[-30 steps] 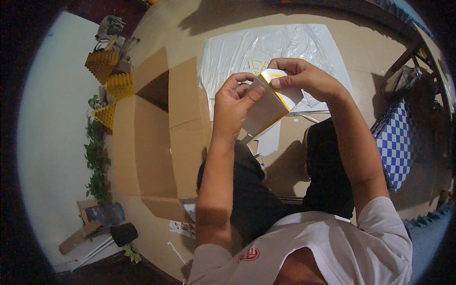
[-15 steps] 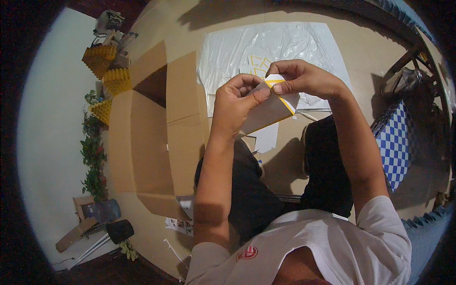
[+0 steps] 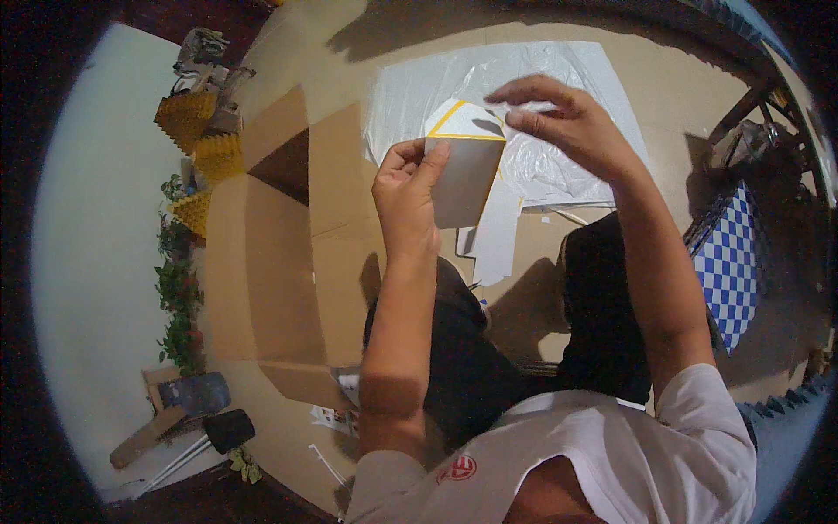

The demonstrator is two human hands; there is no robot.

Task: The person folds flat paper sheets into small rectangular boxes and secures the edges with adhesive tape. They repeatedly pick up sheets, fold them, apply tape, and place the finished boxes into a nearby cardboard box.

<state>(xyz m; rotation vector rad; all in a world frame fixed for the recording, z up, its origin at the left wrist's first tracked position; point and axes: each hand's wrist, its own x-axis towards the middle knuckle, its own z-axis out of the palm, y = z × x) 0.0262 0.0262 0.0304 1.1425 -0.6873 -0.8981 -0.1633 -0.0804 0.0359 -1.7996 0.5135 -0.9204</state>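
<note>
A folded white paper box with yellow tape along its edges is held up in front of me. My left hand grips its left side, thumb on the front face and fingers behind. The top flaps of the box stand up, with a yellow line running across them. Close to the upper right corner is my right hand, thumb and fingers apart; nothing shows in its grasp. Below the box, a white paper strip lies on the floor between my legs.
Crinkled clear plastic over a white sheet covers the floor ahead. To my left stands an open cardboard box. A blue-and-white checkered panel leans at the right. Potted plants line the left wall.
My right hand has let go of the box top and drawn up and right. The left hand has turned the box more upright and moved it slightly left.
</note>
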